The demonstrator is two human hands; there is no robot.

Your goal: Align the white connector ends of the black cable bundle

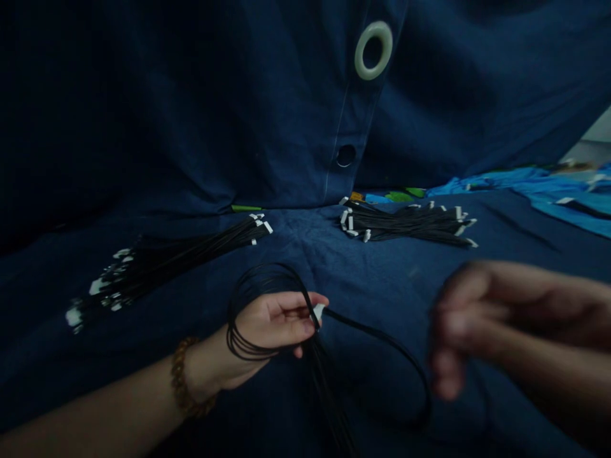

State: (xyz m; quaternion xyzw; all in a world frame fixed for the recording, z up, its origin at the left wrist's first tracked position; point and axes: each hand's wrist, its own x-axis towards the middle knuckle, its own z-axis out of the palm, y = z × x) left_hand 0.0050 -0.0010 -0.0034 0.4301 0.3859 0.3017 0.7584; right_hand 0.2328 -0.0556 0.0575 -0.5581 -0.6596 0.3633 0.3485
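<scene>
Over blue cloth (296,248) now, pinching a white connector (318,310) in the grip of the left hand (274,324), well apart from the right hand (487,324), with black cable (375,331) extending rightward and bowing down between. Across there, curled and blurred; no telling whether closed on anything.

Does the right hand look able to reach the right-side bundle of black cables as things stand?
Probably yes: only blue cloth shows between that bundle and the right hand, though blur hides whether this hand holds anything.
</scene>
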